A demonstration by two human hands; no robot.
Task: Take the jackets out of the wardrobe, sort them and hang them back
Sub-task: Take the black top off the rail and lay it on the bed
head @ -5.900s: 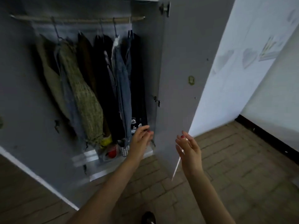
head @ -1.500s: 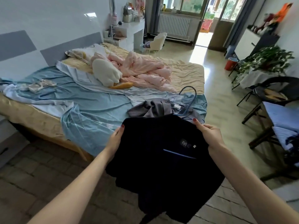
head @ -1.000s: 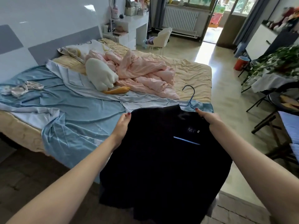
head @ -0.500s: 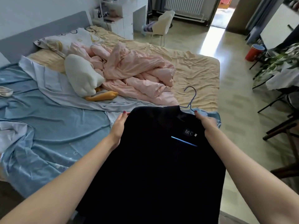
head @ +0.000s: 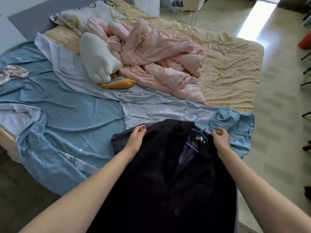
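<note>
The bed [head: 232, 68] fills the upper and left parts of the frame, its near half covered by a rumpled blue sheet [head: 67, 118], with a pink quilt [head: 159, 52] heaped at upper centre and a white plush toy [head: 97, 59] just left of it. The dark jacket [head: 168, 174] takes up the lower centre: its collar end lies on the sheet at the bed's near edge, while the body runs down toward the bottom of the frame, lapels open and a button showing low down. A thin blue hanger [head: 195, 130] sits inside the collar, its hook pointing up onto the sheet.

The left hand [head: 136, 138] pinches the jacket's left shoulder with curled fingers. The right hand [head: 220, 137] is at the right shoulder beside the hanger, fingers loosely bent; whether it has hold of cloth cannot be told.

The step in hand appears to be laying the jacket down for sorting. To do it well, both shoulders should go down level so the hanger stays seated, the hook kept flat and clear of the sheet's folds, and the hanging body drawn up onto the bed so its weight does not drag the jacket off.
</note>
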